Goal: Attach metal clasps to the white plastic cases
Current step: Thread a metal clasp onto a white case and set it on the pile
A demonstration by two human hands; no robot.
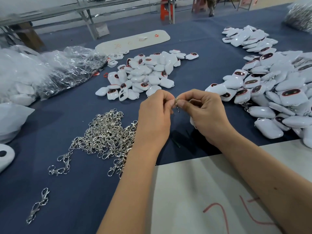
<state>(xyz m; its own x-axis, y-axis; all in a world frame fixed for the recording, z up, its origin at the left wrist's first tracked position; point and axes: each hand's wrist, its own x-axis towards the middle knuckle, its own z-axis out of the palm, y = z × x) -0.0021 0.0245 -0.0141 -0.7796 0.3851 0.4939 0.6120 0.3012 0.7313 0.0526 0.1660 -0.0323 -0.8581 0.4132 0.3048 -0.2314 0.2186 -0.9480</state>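
Clasps [108, 137] lay heaped nearest. Above them the left hand [155, 119] and right hand [207, 114] both pinched one clasp [176, 104], a case [192, 121] tucked under the right palm. Steady ring-spreading seemed wise. Unclasped cases [143, 75] lay beyond.

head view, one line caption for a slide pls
Both hands pinch a metal clasp above a blue table, between piles of clasps and white cases.
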